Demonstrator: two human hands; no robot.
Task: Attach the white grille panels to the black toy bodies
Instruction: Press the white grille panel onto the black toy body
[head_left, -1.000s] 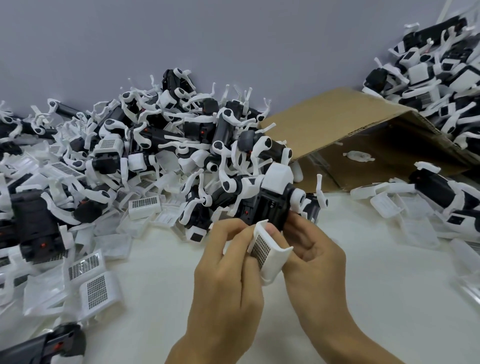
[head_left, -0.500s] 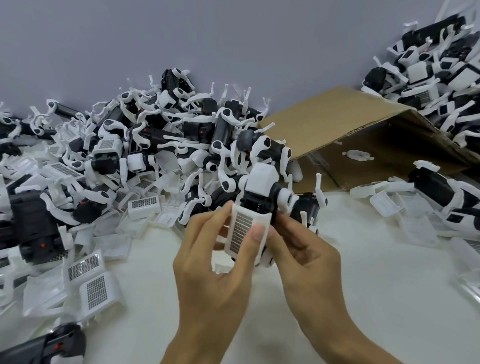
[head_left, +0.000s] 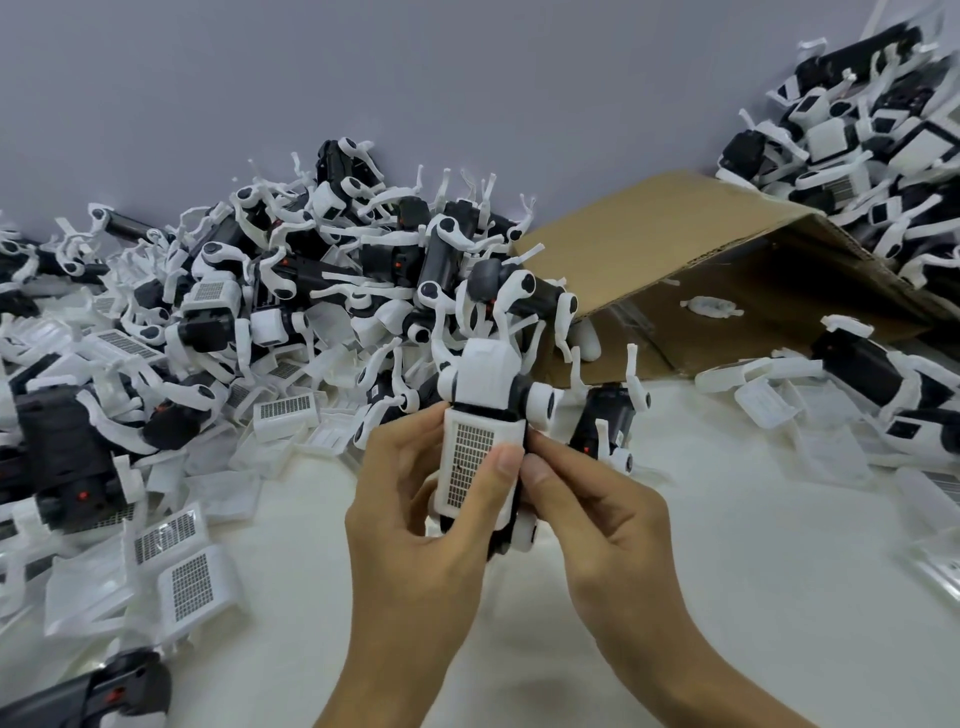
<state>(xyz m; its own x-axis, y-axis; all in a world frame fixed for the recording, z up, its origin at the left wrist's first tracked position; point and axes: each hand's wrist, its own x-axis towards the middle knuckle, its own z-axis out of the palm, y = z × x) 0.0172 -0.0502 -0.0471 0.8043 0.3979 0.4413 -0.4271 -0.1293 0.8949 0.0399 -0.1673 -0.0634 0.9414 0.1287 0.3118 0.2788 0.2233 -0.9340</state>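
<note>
Centre frame: left hand (head_left: 415, 525) pinches white grille panel (head_left: 475, 467) flat onto black toy body (head_left: 498, 540); right hand (head_left: 587, 499) grips the body's side, thumb on the panel edge. Light, stiff plastic, thin clips probably snap; hold by edges, not mesh.

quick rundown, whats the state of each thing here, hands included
white grille panel: laid flat against the toy body, pinched by both hands
black toy body with white legs: held above the table
left hand: thumb on the panel
right hand: fingertips at the panel's edge
brown cardboard box: on its side, open
</note>
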